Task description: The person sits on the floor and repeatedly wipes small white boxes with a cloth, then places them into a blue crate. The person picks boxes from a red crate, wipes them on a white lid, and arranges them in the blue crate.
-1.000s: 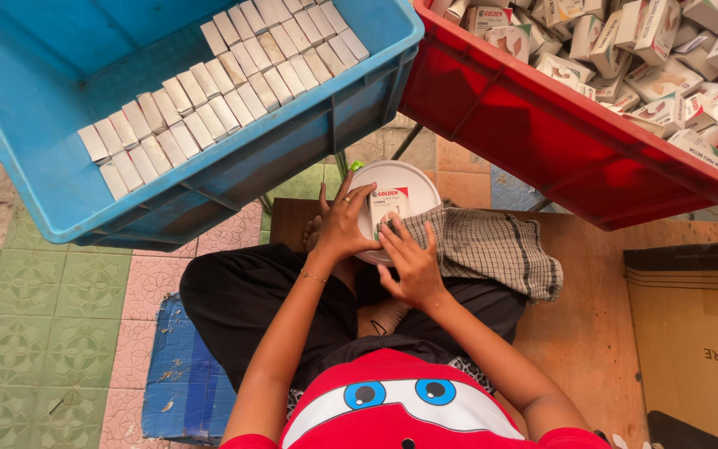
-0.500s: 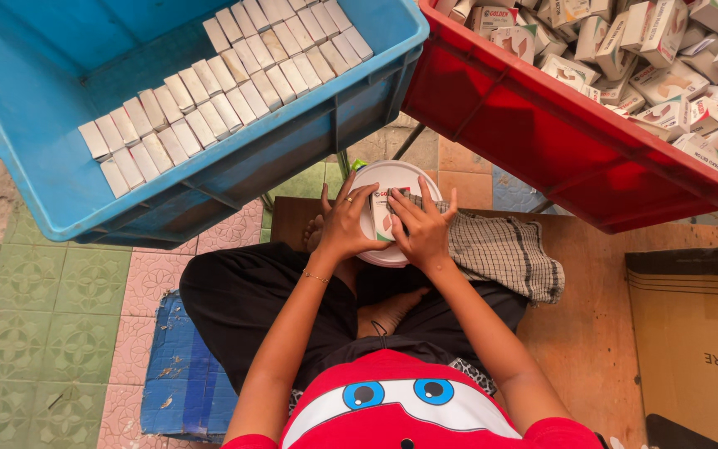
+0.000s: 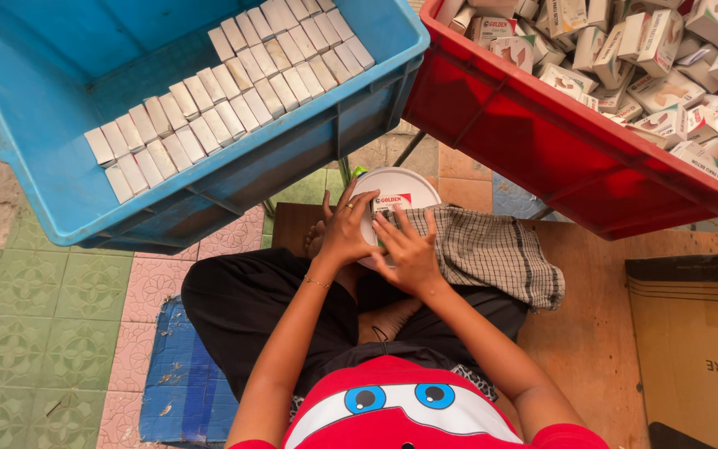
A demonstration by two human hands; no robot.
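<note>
Blue crate (image 3: 35, 175) at left holds neat rows of small white boxes (image 3: 226, 91). Centre, over the lap: left hand (image 3: 344, 235) and right hand (image 3: 409, 254) close together, both pressed on a small carton (image 3: 390, 204) atop a white round lid (image 3: 396, 185), checked cloth (image 3: 492, 249) just right. Red crate (image 3: 542, 141) at right holds loose cartons (image 3: 650, 58).

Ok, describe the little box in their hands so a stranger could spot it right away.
Below the gap between the blue crate and red crate sits a white round lid. The small box lies on it under both hands, alone, unlike the crated boxes.
</note>
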